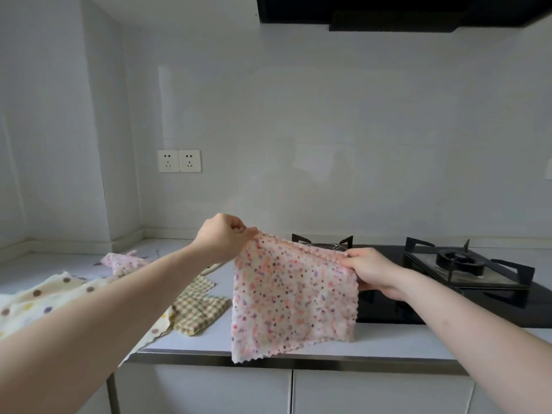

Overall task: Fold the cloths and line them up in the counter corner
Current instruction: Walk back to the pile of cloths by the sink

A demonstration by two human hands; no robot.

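Note:
A pink speckled cloth [292, 297] hangs in the air in front of the counter edge. My left hand [222, 239] pinches its top left corner and my right hand [373, 271] grips its top right corner. On the white counter [268, 342] to the left lie a green checked cloth [200, 309], a cream cloth with large dots [44, 300] and another pink speckled cloth [122, 261], all crumpled and loose. My left forearm crosses over the dotted cloth and hides part of it.
A black gas hob [466, 264] with two burners takes up the counter's right side. The counter corner [128, 234] is at the back left, below two wall sockets [179, 160]. A range hood [403, 10] hangs above. White cabinet doors [358, 392] are below the edge.

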